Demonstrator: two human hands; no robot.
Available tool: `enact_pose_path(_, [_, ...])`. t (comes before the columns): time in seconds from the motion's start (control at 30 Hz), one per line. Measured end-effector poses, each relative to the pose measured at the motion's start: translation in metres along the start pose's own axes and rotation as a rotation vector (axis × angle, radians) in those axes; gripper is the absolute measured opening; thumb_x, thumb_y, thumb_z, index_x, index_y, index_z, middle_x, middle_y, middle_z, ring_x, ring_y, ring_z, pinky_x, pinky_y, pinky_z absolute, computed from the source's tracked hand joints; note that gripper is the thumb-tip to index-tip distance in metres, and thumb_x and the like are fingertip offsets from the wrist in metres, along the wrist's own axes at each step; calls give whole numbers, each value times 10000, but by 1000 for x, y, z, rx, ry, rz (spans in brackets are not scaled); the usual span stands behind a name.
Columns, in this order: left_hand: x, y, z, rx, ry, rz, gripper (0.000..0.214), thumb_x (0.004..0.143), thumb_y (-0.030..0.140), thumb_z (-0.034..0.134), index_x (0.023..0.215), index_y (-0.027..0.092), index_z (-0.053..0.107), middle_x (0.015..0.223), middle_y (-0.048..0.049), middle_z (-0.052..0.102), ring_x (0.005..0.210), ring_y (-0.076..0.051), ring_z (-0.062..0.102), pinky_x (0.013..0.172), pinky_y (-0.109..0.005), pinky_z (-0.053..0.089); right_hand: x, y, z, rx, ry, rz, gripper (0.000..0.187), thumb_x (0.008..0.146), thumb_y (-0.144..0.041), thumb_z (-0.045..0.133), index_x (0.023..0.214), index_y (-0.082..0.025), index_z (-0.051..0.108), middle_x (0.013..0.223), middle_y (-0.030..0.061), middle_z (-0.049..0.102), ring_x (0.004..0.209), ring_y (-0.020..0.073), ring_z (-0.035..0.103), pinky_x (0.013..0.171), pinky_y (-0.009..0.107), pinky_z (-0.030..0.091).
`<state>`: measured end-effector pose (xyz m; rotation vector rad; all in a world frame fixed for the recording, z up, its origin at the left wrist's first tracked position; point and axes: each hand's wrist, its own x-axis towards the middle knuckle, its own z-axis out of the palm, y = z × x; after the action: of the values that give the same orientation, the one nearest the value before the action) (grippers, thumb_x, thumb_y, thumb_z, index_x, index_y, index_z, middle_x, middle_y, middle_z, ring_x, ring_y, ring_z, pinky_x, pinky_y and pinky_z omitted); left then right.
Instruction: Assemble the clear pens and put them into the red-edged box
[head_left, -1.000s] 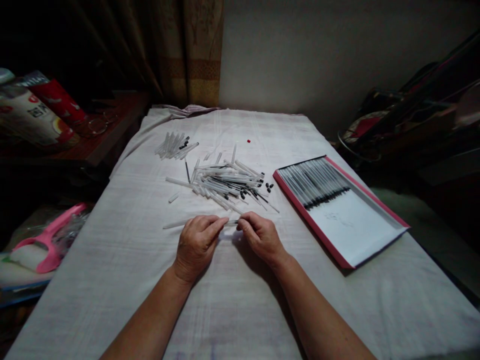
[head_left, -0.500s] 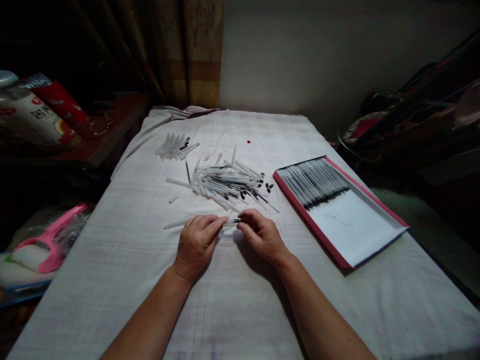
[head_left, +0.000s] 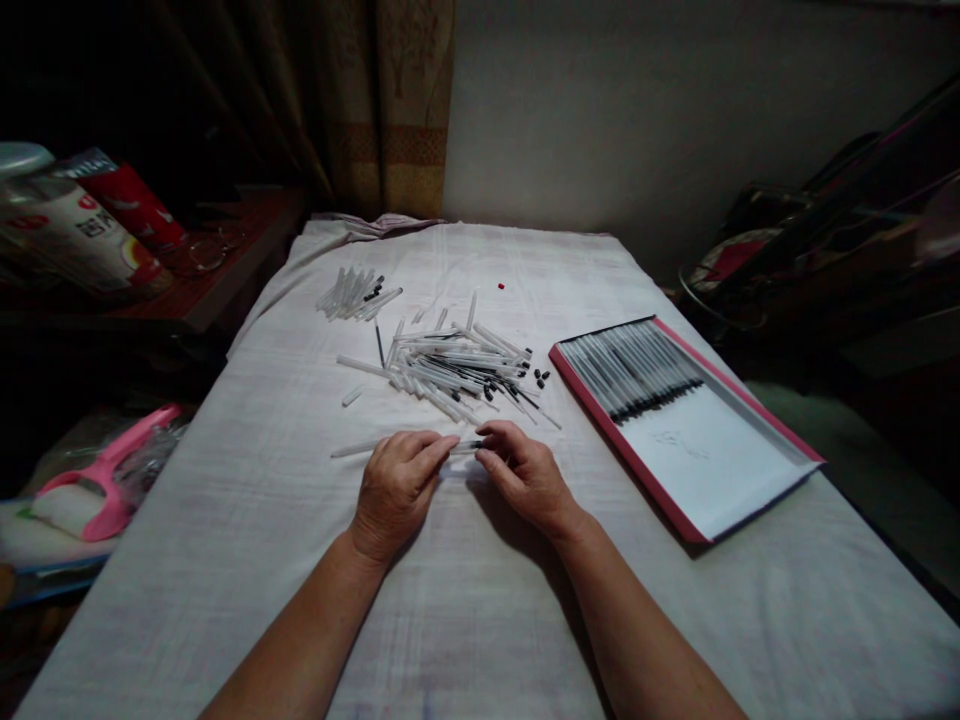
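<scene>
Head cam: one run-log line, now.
left hand: holds pen | right hand: at pen's dark end | loose parts: heaped beyond hands | box: partly filled, right side

Left forearm (head_left: pixel 300 620): extended forward, angled inward.
Right forearm (head_left: pixel 637 610): likewise angled inward.
Left hand (head_left: pixel 397 490): held back-up, thumb pinched against curled fingers.
Right hand (head_left: pixel 529 475): thumb and forefinger curved together, tips pointed leftward.

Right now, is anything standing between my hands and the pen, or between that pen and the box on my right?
Nothing visible separates your hands from the pen: the left hand grips it, the right hand is at its dark end. Toward the box, that right hand and the box's red side wall stand in between.
</scene>
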<state>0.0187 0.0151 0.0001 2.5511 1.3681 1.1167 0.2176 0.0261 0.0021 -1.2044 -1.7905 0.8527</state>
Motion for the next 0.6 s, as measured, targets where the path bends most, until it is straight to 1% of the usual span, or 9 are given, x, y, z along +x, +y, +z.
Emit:
enact_pose_path(0.07, [0, 0, 0, 1, 1, 7, 293, 896, 122, 545, 1167, 190, 632, 971, -66, 688, 900, -220, 603, 793, -354, 475, 0, 1, 1, 1, -1, -22, 160, 881, -254, 545, 1011, -199, 620, 834, 23, 696, 714, 134, 643, 671, 232, 487])
enact_pose_path(0.13, [0, 0, 1, 0, 5, 12, 295, 898, 123, 544, 1171, 193, 629, 972, -65, 688, 901, -219, 603, 794, -354, 477, 0, 1, 1, -30, -14, -24, 129, 899, -262, 520, 922, -200, 631, 781, 17, 684, 701, 135, 636, 679, 235, 481])
enact_pose_path(0.23, [0, -1, 1, -7, 7, 4, 292, 902, 130, 541, 1169, 207, 629, 978, -62, 689, 905, -213, 606, 796, -348, 482, 0, -1, 1, -85, -39, -13, 193, 922, -290, 487, 814, -206, 623, 711, 10, 662, 664, 133, 617, 646, 230, 461])
enact_pose_path(0.4, [0, -1, 2, -35, 7, 4, 294, 903, 137, 541, 1167, 220, 643, 976, -60, 697, 901, -203, 614, 789, -343, 489, 1, -4, -1, -98, -42, -10, 167, 915, -299, 484, 882, -202, 617, 747, 12, 660, 675, 130, 608, 653, 227, 451])
enact_pose_path(0.5, [0, -2, 2, -69, 14, 6, 301, 901, 138, 542, 1165, 229, 656, 970, -59, 702, 903, -199, 615, 795, -338, 496, 3, -4, -1, -82, -49, -15, 244, 928, -305, 445, 769, -199, 597, 684, 4, 628, 644, 124, 587, 639, 224, 437])
enact_pose_path(0.6, [0, -2, 3, -89, 33, 18, 303, 907, 154, 537, 1166, 244, 666, 974, -61, 706, 913, -199, 618, 813, -338, 498, 3, -5, 2, -54, -31, 23, 337, 931, -337, 426, 648, -201, 547, 600, -9, 575, 575, 119, 549, 591, 227, 413])
